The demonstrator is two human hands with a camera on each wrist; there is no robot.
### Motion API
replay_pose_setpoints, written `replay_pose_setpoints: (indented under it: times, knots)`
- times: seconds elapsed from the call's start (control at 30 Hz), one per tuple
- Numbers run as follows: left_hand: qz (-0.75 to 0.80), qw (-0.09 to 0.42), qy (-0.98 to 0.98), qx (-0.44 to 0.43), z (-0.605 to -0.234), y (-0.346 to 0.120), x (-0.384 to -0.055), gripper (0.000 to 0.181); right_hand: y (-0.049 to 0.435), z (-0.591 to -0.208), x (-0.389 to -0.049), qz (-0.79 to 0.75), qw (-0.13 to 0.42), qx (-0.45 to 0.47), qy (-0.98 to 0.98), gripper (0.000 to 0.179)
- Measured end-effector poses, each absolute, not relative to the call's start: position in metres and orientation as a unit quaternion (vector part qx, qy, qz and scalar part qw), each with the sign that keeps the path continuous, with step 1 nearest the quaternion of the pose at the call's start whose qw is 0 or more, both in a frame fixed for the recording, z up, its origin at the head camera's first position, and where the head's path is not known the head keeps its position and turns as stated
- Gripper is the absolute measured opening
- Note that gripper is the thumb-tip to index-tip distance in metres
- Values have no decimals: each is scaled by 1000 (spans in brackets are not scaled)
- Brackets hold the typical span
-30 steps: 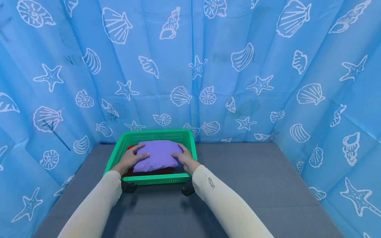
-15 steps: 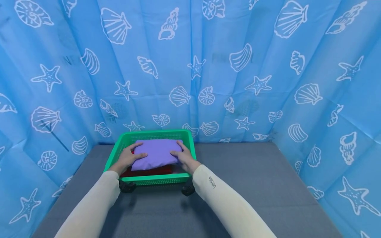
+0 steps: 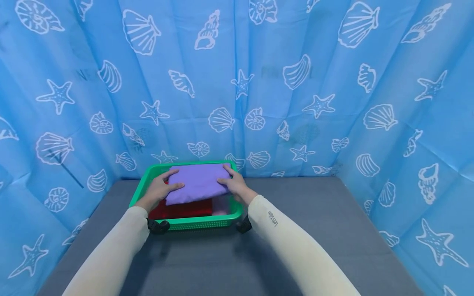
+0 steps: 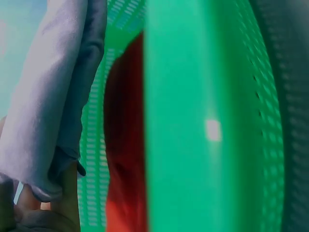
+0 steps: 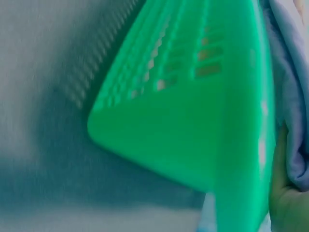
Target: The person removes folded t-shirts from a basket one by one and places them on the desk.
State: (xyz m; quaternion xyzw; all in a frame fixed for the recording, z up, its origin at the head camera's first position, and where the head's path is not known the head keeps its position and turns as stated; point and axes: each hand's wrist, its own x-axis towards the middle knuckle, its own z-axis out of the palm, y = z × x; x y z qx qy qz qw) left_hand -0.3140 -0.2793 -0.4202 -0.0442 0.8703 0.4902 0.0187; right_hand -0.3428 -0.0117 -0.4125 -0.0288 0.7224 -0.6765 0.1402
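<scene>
Both my hands hold a folded purple cloth [image 3: 198, 183] over the green plastic basket [image 3: 196, 223] in the head view. My left hand [image 3: 160, 189] grips its left side, thumb on top. On the opposite side my right hand [image 3: 237, 184] grips it the same way, with fingers hidden underneath. Below it, a folded red cloth [image 3: 185, 210] lies in the basket, beside something pale pink [image 3: 222, 204]. The left wrist view has the layered purple cloth [image 4: 43, 87] raised above the red fabric [image 4: 126, 145]. At the right wrist view's edge, the cloth [image 5: 295, 106] rests in my hand [image 5: 289, 210].
The basket stands on a grey-covered table [image 3: 307, 230], near its back edge. Behind and at both sides hangs a blue curtain [image 3: 259, 53] printed with white shells and starfish. A dark wrist device [image 3: 158, 226] sits close to the basket's front rim.
Both hands have lifted the purple cloth up and away from the basket's bottom, moving slightly right. More of the red cloth and the pale pink item now shows beneath it.
</scene>
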Motion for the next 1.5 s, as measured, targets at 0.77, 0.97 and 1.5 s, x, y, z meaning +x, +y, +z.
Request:
replay_pose_setpoints:
  times: [0.77,0.97,1.5]
  knots:
    - [512,31,859,3,-415,-196,-347,73,75,-406,-366,-672,133,18,728,68]
    - [517,32,855,1,-412,-172,-354,70,97,-405,-372,-659,127,33,740,68]
    - [511,53,857,24,-412,-117,-371,64,150,-410,-381,-631,102,57,767,68]
